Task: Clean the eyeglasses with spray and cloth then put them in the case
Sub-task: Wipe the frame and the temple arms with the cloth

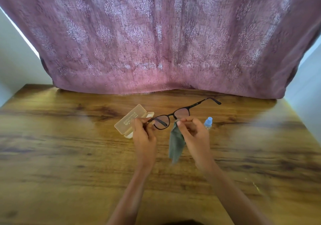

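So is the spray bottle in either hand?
No, the spray bottle sits on the table; the left hand holds the eyeglasses and the right hand pinches the cloth.

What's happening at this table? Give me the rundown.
A person is wiping eyeglasses over a wooden table. The left hand grips the eyeglasses by one end of the frame, off the surface. The right hand pinches a grey cloth at a lens, the rest hanging down. The case lies on the table behind the left hand, apparently open; the blue-capped spray bottle stands beyond the right hand. The eyeglasses are not yet cased.
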Demonstrator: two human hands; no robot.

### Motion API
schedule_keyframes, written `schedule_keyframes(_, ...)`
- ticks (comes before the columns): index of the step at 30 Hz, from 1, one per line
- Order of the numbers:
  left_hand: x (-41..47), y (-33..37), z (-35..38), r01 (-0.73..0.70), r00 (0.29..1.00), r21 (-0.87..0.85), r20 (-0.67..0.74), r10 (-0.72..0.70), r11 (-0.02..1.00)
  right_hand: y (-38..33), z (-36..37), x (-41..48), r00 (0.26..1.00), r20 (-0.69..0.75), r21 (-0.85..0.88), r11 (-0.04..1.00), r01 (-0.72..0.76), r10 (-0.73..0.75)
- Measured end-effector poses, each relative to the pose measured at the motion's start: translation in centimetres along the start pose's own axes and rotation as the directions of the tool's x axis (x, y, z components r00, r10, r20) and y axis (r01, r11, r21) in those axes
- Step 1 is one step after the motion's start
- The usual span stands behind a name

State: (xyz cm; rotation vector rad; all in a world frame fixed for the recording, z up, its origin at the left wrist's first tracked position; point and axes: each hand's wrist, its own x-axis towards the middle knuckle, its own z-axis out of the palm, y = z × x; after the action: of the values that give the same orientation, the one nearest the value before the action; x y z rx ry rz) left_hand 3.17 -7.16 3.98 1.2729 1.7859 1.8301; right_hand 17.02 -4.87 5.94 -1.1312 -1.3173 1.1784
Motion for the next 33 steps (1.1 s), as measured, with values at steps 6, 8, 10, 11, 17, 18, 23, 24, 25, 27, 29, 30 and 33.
schedule_keyframes(6, 0.2, 0.6, -1.2, -0.025, 0.999, 0.018, 0.032, 0.025, 1.0, -1.2, 2.2, 0.0, 0.997, -0.061, 0.035, 0.999, -0.042, 0.044)
schedule_keyframes(8, 0.4, 0.8, -1.7, -0.079, 0.995, 0.025, 0.059, 0.077, 0.997, -1.4, 2.5, 0.1, 0.995, -0.08, 0.071, 0.996, -0.057, 0.063)
schedule_keyframes(10, 0.7, 0.9, -2.4, -0.11, 0.989, 0.013, 0.106, 0.108, 0.994, -1.6, 2.7, 0.1, 0.993, -0.085, 0.098, 0.993, -0.07, 0.079)
schedule_keyframes(11, 0.8, 0.9, -2.7, -0.117, 0.985, 0.006, 0.128, 0.115, 0.993, -1.6, 2.8, 0.2, 0.993, -0.086, 0.103, 0.992, -0.072, 0.081)
schedule_keyframes(17, 2.1, 0.6, -4.2, -0.156, 0.975, 0.034, 0.168, 0.148, 0.987, -2.1, 3.5, 0.5, 0.994, -0.088, 0.103, 0.993, -0.06, 0.07)
schedule_keyframes(18, 2.3, 0.6, -4.4, -0.157, 0.976, 0.035, 0.157, 0.15, 0.987, -2.2, 3.7, 0.5, 0.995, -0.08, 0.109, 0.993, -0.052, 0.061)
schedule_keyframes(23, 2.9, 0.7, -5.2, -0.195, 0.972, 0.075, 0.149, 0.183, 0.978, -2.6, 4.7, 0.4, 0.998, -0.062, 0.115, 0.993, -0.024, 0.031)
schedule_keyframes(24, 3.1, 0.7, -5.4, -0.21, 0.966, 0.081, 0.173, 0.194, 0.974, -2.7, 4.8, 0.4, 0.998, -0.068, 0.1, 0.995, -0.005, 0.012)
schedule_keyframes(25, 3.2, 0.8, -5.6, -0.227, 0.958, 0.091, 0.198, 0.206, 0.97, -2.8, 5.0, 0.4, 0.997, -0.075, 0.084, 0.996, 0.017, -0.01)
schedule_keyframes(27, 3.3, 1.0, -5.9, -0.253, 0.948, 0.112, 0.228, 0.223, 0.961, -3.0, 5.2, 0.4, 0.996, -0.083, 0.064, 0.997, 0.047, -0.042)
schedule_keyframes(29, 3.6, 1.1, -6.0, -0.263, 0.944, 0.135, 0.243, 0.225, 0.955, -3.1, 5.3, 0.4, 0.995, -0.079, 0.053, 0.997, 0.062, -0.058)
schedule_keyframes(30, 3.7, 1.2, -6.0, -0.269, 0.94, 0.145, 0.254, 0.227, 0.952, -3.1, 5.4, 0.4, 0.995, -0.076, 0.036, 0.997, 0.073, -0.07)
schedule_keyframes(33, 4.0, 1.1, -6.0, -0.288, 0.93, 0.158, 0.283, 0.236, 0.944, -3.3, 5.5, 0.2, 0.981, -0.082, -0.111, 0.98, 0.166, -0.176)
